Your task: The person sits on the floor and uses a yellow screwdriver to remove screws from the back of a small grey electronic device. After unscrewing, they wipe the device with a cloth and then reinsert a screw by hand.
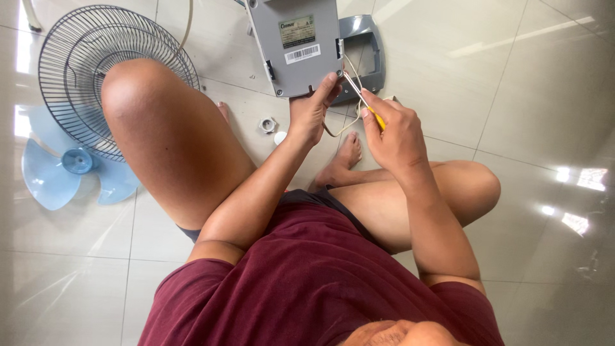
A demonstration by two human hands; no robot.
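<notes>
Glossy pale tiled floor (pixel 525 96): left hand (pixel 311 112) gripped grey rectangular plastic fan housing (pixel 296 45) held above it; right hand (pixel 394 131) closed on yellow-handled tool (pixel 378 119) beside thin white wires (pixel 353 86); wire fan grille (pixel 77 51), blue blade (pixel 70 166) well apart.

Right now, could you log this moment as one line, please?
left hand: steadies grey housing | right hand: yellow-handled tool at wires
</notes>
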